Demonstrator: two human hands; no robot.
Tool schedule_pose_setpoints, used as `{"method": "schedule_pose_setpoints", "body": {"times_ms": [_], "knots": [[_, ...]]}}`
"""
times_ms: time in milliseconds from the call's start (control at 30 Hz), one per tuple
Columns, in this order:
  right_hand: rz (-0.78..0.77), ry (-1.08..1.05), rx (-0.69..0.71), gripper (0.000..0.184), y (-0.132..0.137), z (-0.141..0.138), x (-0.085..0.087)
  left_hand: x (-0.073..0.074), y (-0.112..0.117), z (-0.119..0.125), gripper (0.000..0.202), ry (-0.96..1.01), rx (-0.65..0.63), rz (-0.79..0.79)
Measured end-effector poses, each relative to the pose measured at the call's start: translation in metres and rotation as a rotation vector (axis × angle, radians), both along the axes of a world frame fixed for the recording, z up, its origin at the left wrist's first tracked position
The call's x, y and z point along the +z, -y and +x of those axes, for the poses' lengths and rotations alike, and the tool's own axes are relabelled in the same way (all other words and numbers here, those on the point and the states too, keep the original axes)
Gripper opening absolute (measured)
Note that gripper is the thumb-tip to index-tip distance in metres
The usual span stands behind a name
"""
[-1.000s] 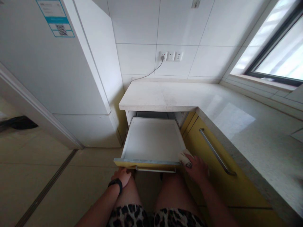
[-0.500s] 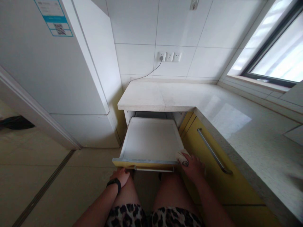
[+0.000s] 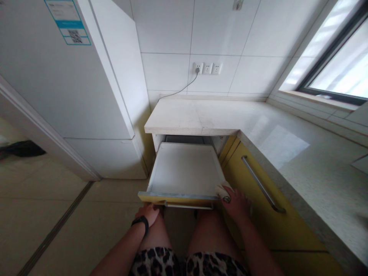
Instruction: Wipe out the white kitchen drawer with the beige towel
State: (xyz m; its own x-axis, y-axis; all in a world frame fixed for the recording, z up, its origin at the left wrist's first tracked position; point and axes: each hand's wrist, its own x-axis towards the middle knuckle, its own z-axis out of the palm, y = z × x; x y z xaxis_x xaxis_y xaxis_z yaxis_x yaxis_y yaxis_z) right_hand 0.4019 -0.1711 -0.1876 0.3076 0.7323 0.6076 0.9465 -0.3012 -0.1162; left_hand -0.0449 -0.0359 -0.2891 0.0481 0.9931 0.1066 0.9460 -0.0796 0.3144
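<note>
Leopard-print shorts (image 3: 155, 262): nearest, at the bottom edge, with bare legs reaching to the drawer front.
Left hand (image 3: 150, 216): rests on the left knee, just below the left end of the drawer front; fingers bent, their tips in shadow, so how far they open I cannot tell; a black wristband (image 3: 140, 221) circles the wrist.
Right hand (image 3: 237, 205): fingers curled closed around a bunched cloth, beside the drawer's front right corner.
Pale cloth (image 3: 222, 189): in the right hand's grip, over the front right corner of the drawer and hiding it.
Drawer (image 3: 185, 168): pulled out toward the knees, its white floor bare, its back end beneath the worktop's front edge; a bar handle (image 3: 188, 207) runs along the yellow front.
Yellow door (image 3: 281, 230): right of the drawer, shut, under the worktop's inner edge, with a slanting metal handle (image 3: 263, 186).
Worktop (image 3: 184, 115): L-shaped, overhanging the drawer's back; a grey cord (image 3: 184, 89) rises from its back left corner.
Tall white unit (image 3: 86, 76): left of the worktop's left edge.
Sockets (image 3: 207, 68): three, on the tiles above the back edge, the leftmost plugged.
Window (image 3: 342, 69): beyond the worktop's right-hand side.
</note>
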Motion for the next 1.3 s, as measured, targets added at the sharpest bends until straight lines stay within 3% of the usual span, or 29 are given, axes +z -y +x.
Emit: {"method": "schedule_pose_setpoints", "body": {"times_ms": [467,1300], "knots": [[-0.036,-0.018,-0.018,0.054,0.0065,-0.0057,0.0072,0.0025,0.0023,-0.0008,0.049,-0.005,0.007,-0.004],[-0.019,-0.001,-0.033,0.055,0.0038,-0.0048,0.0031,-0.0016,-0.0008,-0.0029,0.048,0.01,0.012,0.002]]}}
